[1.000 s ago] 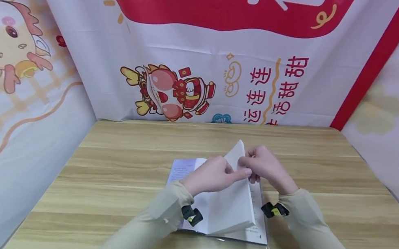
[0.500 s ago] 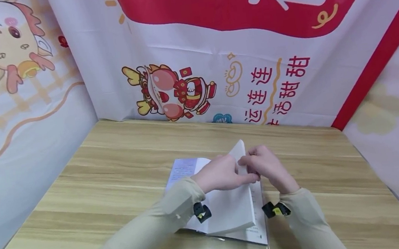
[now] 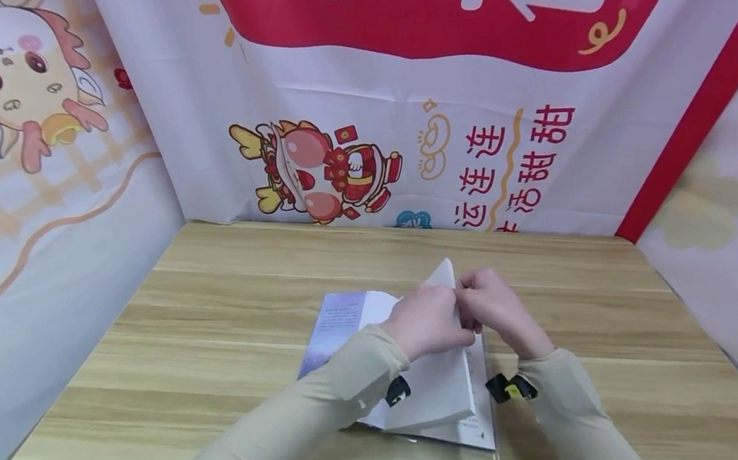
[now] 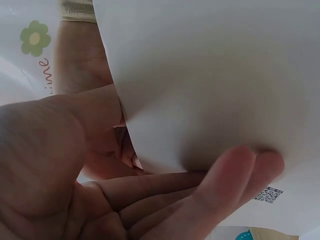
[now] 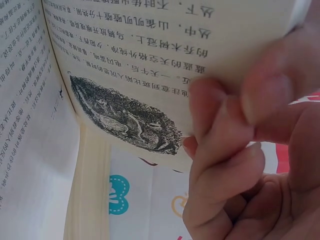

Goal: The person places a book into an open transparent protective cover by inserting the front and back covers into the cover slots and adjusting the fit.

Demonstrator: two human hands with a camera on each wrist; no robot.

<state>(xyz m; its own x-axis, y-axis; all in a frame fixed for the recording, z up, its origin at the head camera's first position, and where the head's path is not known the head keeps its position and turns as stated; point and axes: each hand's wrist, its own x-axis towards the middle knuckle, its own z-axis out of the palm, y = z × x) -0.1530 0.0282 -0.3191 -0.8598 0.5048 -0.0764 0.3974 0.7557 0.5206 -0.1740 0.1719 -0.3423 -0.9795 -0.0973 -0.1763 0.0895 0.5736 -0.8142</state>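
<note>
An open book (image 3: 429,398) lies on the table, its left cover flap lilac and its raised page block standing partly upright. My left hand (image 3: 429,320) reaches across the block and grips its edge; in the left wrist view, fingers (image 4: 232,175) lie on a blank white page (image 4: 215,65) with a small QR code, and the thumb goes round its edge. My right hand (image 3: 496,310) meets it from the other side. In the right wrist view its curled fingers (image 5: 220,165) pinch printed pages (image 5: 130,55) that carry a dark illustration. The exact thumb contact is partly hidden.
Wood-grain table (image 3: 203,332) surrounds the book on every side. A white and red printed cloth (image 3: 351,72) hangs behind it, with more cloth at left and right. Black wrist cameras (image 3: 510,387) sit close to the book's lower part.
My left hand has slid rightward over the page block, from the page face to its edge beside the right hand. The right hand and the book stay nearly where they were.
</note>
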